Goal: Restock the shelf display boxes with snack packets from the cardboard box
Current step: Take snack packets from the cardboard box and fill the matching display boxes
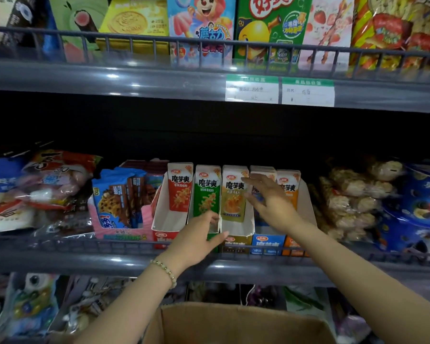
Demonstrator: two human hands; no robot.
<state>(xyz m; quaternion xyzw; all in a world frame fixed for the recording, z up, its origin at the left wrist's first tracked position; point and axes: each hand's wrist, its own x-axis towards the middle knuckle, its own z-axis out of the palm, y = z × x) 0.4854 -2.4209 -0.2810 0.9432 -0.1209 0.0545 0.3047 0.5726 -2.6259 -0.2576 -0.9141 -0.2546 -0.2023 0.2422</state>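
Observation:
Several open snack display boxes stand side by side on the middle shelf: red [163, 235], green [215, 238], yellow [236, 240], blue [267, 242] and orange [291, 244]. A matching packet stands upright at the back of each, such as the red [180, 186], green [206, 189] and yellow packet [233, 194]. My left hand [199, 235], with a bead bracelet on the wrist, grips the front edge of the green display box. My right hand [268, 199] reaches into the blue box with fingers spread, partly hiding its packet. The cardboard box [233, 321] sits open below; its contents are hidden.
A pink tray of cookie packs [119, 194] stands left of the red box, and bagged snacks [353, 194] lie to the right. A wire rail [85, 244] runs along the shelf front. The upper shelf [159, 80] with price tags [278, 91] overhangs.

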